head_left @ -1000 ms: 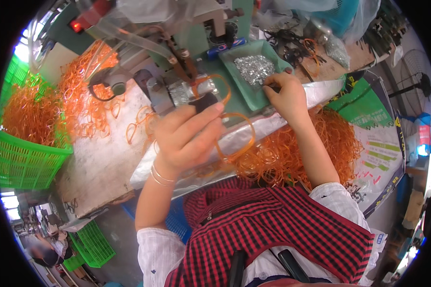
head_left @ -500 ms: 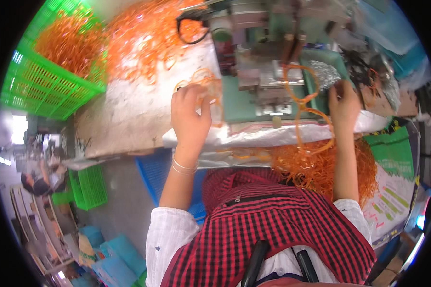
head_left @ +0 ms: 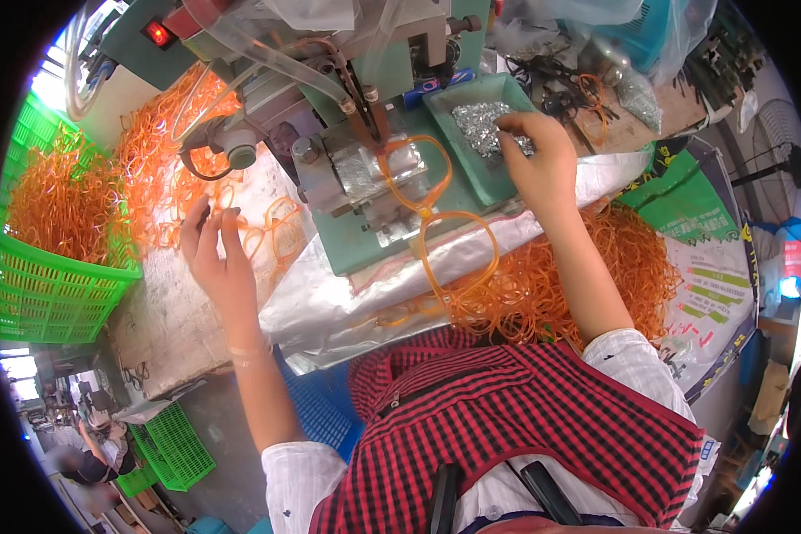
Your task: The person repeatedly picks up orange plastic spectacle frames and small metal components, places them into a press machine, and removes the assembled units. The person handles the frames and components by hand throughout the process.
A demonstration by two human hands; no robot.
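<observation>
An orange plastic eyeglass frame (head_left: 429, 214) sits with one rim at the metal fixture (head_left: 376, 173) of a green bench machine, its other rim hanging toward me past the front edge. Over the green tray (head_left: 443, 114), the fingers of my right hand (head_left: 546, 165) are drawn together at a heap of small silver metal pieces (head_left: 479, 125); whatever lies between the fingertips is too small to make out. Left of the machine, my left hand (head_left: 221, 262) hovers with fingers apart and nothing in them, dark at some fingertips. More orange frames (head_left: 274, 233) lie beside it on the worktop.
A green basket (head_left: 53, 294) of orange frames stands at the left, with a loose pile (head_left: 169, 133) behind. Below the bench edge, a large heap of orange frames (head_left: 614, 276) lies against my apron. Dark cords (head_left: 547, 84) lie beyond the tray.
The view has turned, so the machine appears further left. My left hand has moved away from the frames beside the machine, its fingers straighter. My right hand stays at the tray.
</observation>
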